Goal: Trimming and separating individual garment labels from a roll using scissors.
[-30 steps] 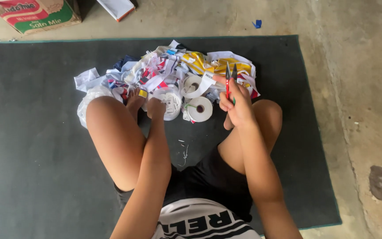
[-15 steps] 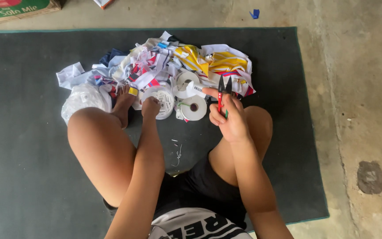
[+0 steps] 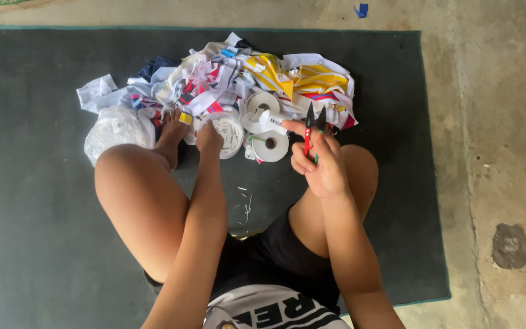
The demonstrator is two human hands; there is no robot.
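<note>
In the head view, the person sat on a dark green mat spread over a bare concrete floor, knees bent so the work lay between the legs. The right hand was raised above the right knee, its grip closed around a small pair of thread snips with a red handle, blades pointing up and away from the body, apparently kept clear of the skin. The left hand reached forward and rested on a white roll of label tape; whether its grip was pinching the roll or merely pressing on it could not be told. Two more white rolls lay just beside it, all at the near edge of a heap of mixed coloured fabric scraps. A white bundle sat against the left knee. Open mat remained on both sides, and the mat's right edge stood near the right leg.
</note>
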